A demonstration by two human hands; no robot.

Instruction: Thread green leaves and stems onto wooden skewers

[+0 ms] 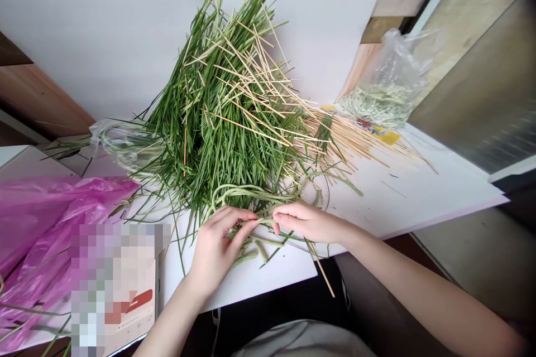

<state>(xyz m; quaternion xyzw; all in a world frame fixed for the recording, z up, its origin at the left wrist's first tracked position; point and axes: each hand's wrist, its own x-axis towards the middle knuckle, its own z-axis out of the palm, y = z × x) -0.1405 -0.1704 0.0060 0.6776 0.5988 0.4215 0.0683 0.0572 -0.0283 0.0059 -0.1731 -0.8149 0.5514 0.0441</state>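
Near the front edge of the white table, my left hand (pixel 224 237) pinches a thin green stalk between thumb and fingertips. My right hand (pixel 297 218) is close beside it on the right, its fingers bent together around the same thin strand. Long pale green beans or stems (pixel 255 194) lie in loops just behind both hands. A big heap of green grass-like leaves (pixel 234 134) rises behind them. Thin wooden sticks (pixel 268 89) lie scattered over the heap and spread to the right. Short green pieces (pixel 261 251) rest under and between my hands.
At the left are a pink plastic bag (pixel 54 217) and a phone or tablet (pixel 138 290), partly pixelated. A clear bag with pale green contents (pixel 385 100) stands at the back right. Another clear bag (pixel 129 145) lies left of the heap. One stick (pixel 322 270) overhangs the table's front edge.
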